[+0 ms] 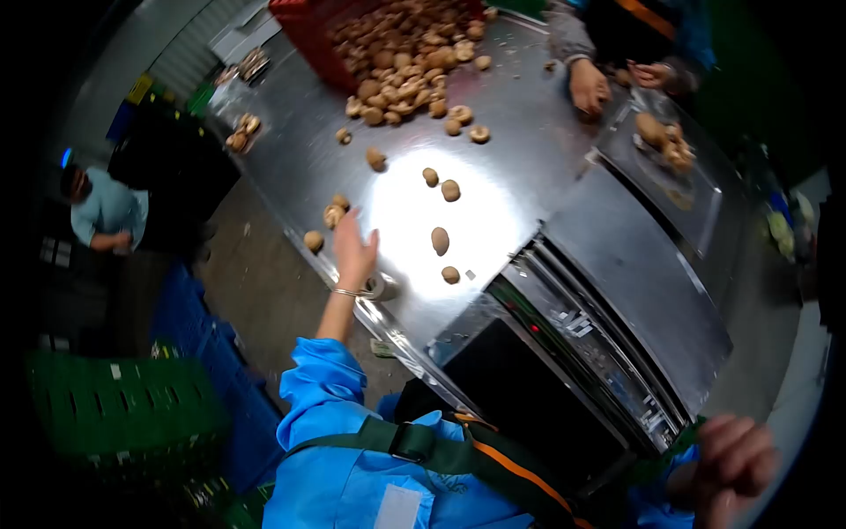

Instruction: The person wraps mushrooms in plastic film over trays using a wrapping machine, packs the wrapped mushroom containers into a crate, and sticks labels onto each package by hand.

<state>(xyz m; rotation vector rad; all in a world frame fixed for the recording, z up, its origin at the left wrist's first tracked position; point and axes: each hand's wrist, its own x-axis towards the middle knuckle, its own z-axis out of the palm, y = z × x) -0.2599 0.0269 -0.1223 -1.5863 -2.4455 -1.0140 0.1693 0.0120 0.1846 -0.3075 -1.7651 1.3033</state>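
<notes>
My left hand (354, 253) reaches over the steel table (410, 309) from its near left edge, thumb spread away from the fingers. Its fingertips are beside a brown mushroom (333, 216); whether they touch it I cannot tell. Another mushroom (314, 240) lies close by at the table's edge. Several loose ones, among them a longer mushroom (440, 241), are scattered across the bright middle. At the lower right, my right hand (733, 458) is raised away from the table, its fingers bent and smeared by motion.
A red crate (308, 44) lies tipped with a mushroom heap (405, 75) spilling out. Across the table are a co-worker's hands (589, 86) and a packed mushroom tray (665, 145). A roll (381, 286) sits by my left wrist. Green crates (132, 406) stand left; a machine (590, 335) adjoins the table.
</notes>
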